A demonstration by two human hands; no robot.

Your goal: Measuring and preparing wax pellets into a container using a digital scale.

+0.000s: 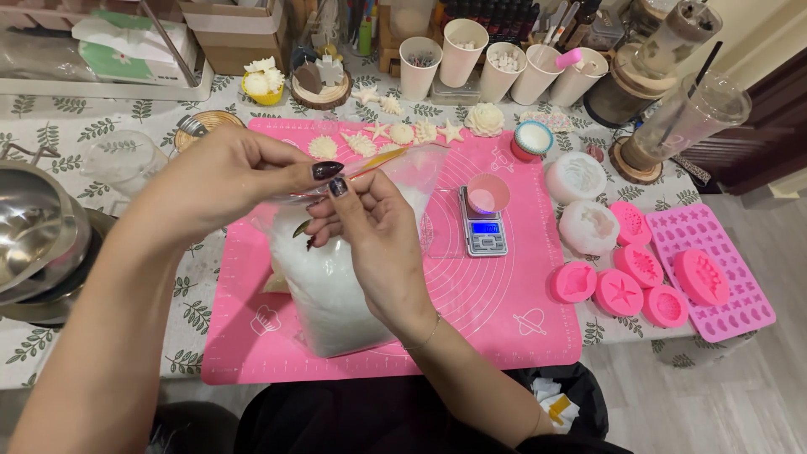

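- Left hand (pixel 220 178), centre-left of frame: closed in a pinch on the top edge of the plastic bag (pixel 336 277), thumb and forefinger pressed together at the bag mouth.
- Right hand (pixel 376 240), centre of frame: fingers curled and gripping the same top edge from the near side, fingertips touching those of the left hand.
- Plastic bag: clear, filled with white granular material, standing on the pink mat (pixel 471 319) at centre, just below both hands; upper part held up between the two hands.
- Pink mat: spread flat across the middle of the leaf-print tablecloth (pixel 50 126).
- Pocket scale (pixel 485 229), right of the bag on the mat: display lit blue, small pink cup (pixel 487 193) resting on the platform.
- Row of small cream shell and star shapes (pixel 395 134) along the upper edge of the mat.
- White moulds (pixel 582 202), two, round, at right edge of the mat.
- Pink moulds (pixel 626 282), several round ones, clustered at lower right; flat pink mould tray (pixel 735 303) just beside them, with one oval mould lying on top.
- Paper cups (pixel 496 63), upper centre, in a row, some holding small pieces.
- Steel bowl (pixel 34 231) at left edge of frame, well apart from the bag.
- Clear plastic cup (pixel 122 160) at upper left, near the left wrist.
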